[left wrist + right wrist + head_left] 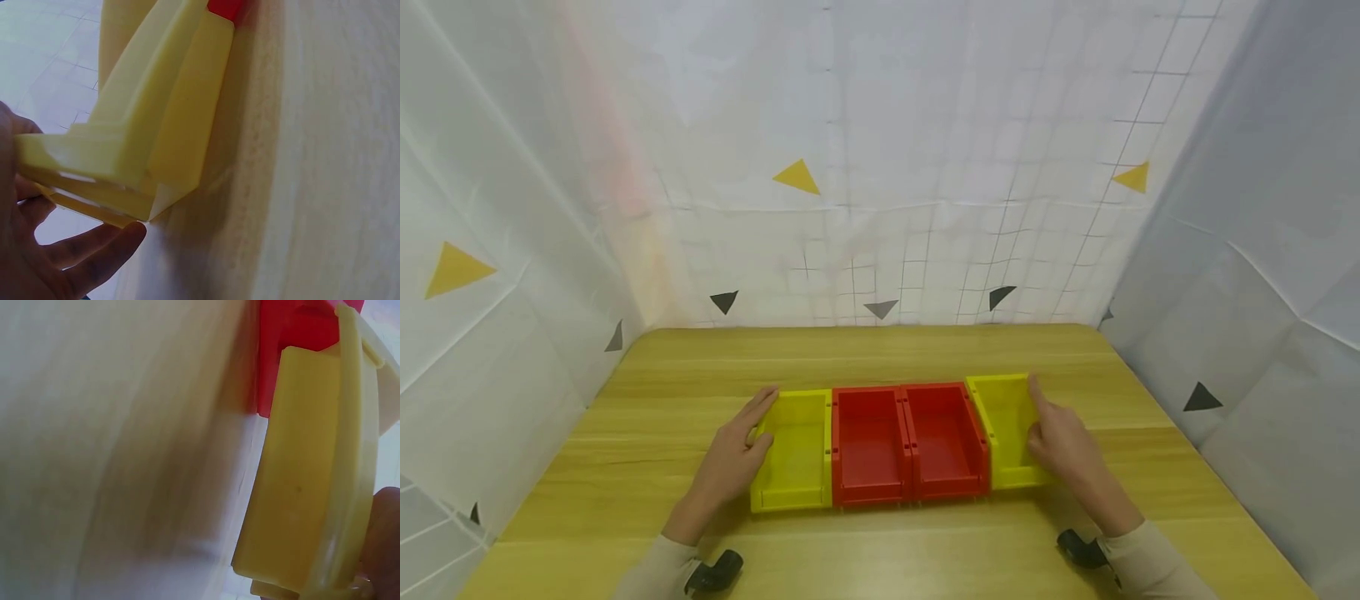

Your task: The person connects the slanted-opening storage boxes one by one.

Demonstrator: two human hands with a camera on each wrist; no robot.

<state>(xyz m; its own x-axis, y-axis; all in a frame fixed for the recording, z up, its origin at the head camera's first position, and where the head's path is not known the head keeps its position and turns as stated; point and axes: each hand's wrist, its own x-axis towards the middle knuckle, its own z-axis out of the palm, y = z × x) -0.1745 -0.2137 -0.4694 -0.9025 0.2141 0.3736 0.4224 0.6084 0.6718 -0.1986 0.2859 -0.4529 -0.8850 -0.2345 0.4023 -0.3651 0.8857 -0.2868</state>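
Observation:
Four open plastic bins stand in a side-by-side row in the head view. At the left end is a yellow bin (793, 450), whose outer side wall my left hand (727, 462) grips, with the fingers on the outside. Two red bins, the left one (871, 442) and the right one (942, 437), sit in the middle. My right hand (1067, 446) holds the outer side of the right yellow bin (1007, 425), thumb over the wall and index finger along the rim. That bin sits slightly askew, its back farther away. In the right wrist view its base (294, 469) looks raised off the table.
The row lies on a wood-grain table (880, 550). White sheeting (887, 167) with yellow and dark triangles surrounds the back and both sides. Black wrist-worn devices (718, 572) sit near both sleeves.

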